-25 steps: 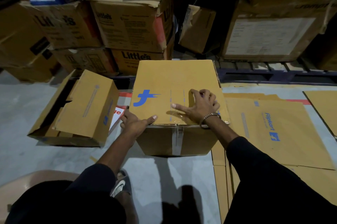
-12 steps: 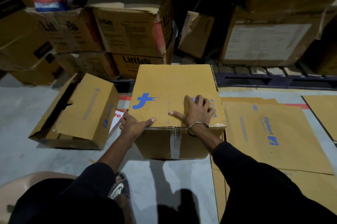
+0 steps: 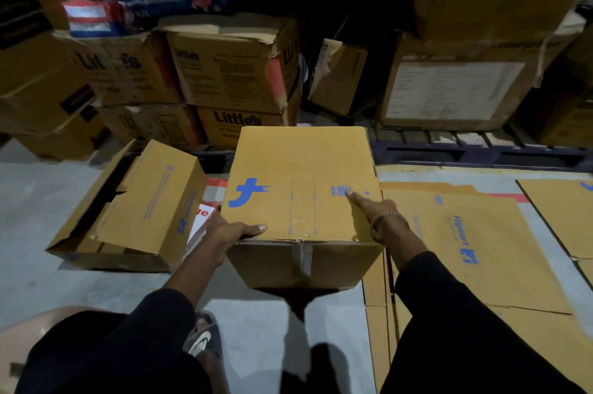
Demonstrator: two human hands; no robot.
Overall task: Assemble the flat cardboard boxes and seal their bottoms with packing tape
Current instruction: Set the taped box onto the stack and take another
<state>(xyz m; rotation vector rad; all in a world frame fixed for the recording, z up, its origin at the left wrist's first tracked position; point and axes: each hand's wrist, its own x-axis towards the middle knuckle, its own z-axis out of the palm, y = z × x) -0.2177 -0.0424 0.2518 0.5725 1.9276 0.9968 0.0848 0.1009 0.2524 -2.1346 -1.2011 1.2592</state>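
Observation:
An assembled yellow-brown cardboard box (image 3: 301, 165) with a blue logo stands on the floor in front of me. A strip of clear tape (image 3: 303, 260) runs over its near edge and down the front face. My left hand (image 3: 227, 233) grips the box's near left corner, thumb on top. At the right edge, my right hand (image 3: 372, 210) holds the box with one digit lying on top beside the blue barcode and the other fingers hidden down the side.
A second assembled box (image 3: 154, 201) lies on its side to the left, flaps open. Flat printed cardboard sheets (image 3: 465, 249) cover the floor on the right. Stacked cartons (image 3: 231, 72) and a dark pallet (image 3: 481, 152) close off the back. My sandalled foot (image 3: 202, 339) is near the box.
My right hand has slid off the taped seam on top and gone to the box's right edge. The left hand stays at the near left corner.

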